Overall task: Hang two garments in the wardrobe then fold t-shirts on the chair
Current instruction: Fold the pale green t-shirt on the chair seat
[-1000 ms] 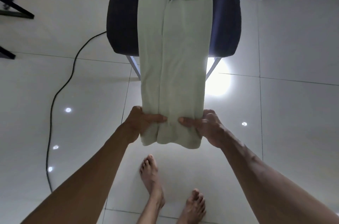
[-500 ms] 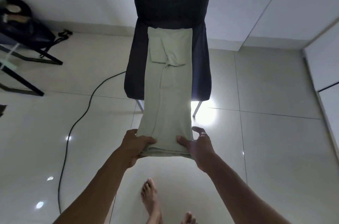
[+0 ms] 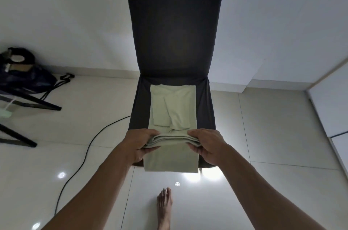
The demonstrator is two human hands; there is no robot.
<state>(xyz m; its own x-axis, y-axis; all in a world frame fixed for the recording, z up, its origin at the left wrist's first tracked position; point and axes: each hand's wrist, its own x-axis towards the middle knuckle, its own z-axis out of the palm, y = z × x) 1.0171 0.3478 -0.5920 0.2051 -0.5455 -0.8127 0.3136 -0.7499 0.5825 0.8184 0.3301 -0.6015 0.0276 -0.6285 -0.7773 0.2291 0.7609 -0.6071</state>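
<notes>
**Green t-shirt on the chair seat**

Pale green t-shirt lies in a long strip down the dark chair seat, its near end hanging over the front edge. Left hand and right hand each grip one side of a raised fold across it. One bare foot stands on the tiled floor; a black cable runs to the left.

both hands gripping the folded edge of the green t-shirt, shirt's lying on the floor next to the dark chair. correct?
Not quite. Both the left hand and the right hand do grip the folded edge of the green t-shirt, but the head view shows the shirt lying on the seat of the dark chair, its near end hanging over the front edge, not on the floor beside it.
</notes>
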